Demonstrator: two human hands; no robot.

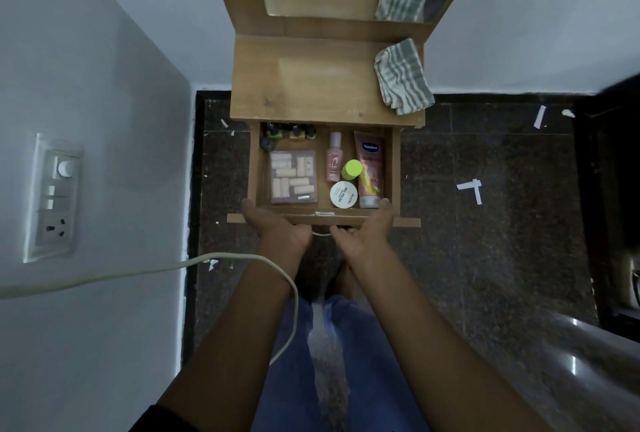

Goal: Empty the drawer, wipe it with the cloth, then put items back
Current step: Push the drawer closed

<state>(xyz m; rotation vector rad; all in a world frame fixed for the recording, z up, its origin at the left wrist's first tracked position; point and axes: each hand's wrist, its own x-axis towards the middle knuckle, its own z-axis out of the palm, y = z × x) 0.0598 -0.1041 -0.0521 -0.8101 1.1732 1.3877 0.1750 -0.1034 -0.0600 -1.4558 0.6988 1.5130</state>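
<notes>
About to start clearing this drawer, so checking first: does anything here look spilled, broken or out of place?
Nothing in the drawer looks spilled or broken. The odd bits lie outside it: white paper scraps are scattered on the dark floor, and the striped cloth hangs over the tabletop's right edge.

Open wooden drawer, still full, with the cloth above it

The drawer (254,168) stands pulled out, holding a Vaseline tube (370,168), pink spray bottle (334,161), green-capped bottle (352,169), white nail-polish jar (343,194), clear compartment box (293,176) and small dark bottles (287,132); the striped cloth (403,77) lies crumpled on the tabletop's right corner.
</notes>
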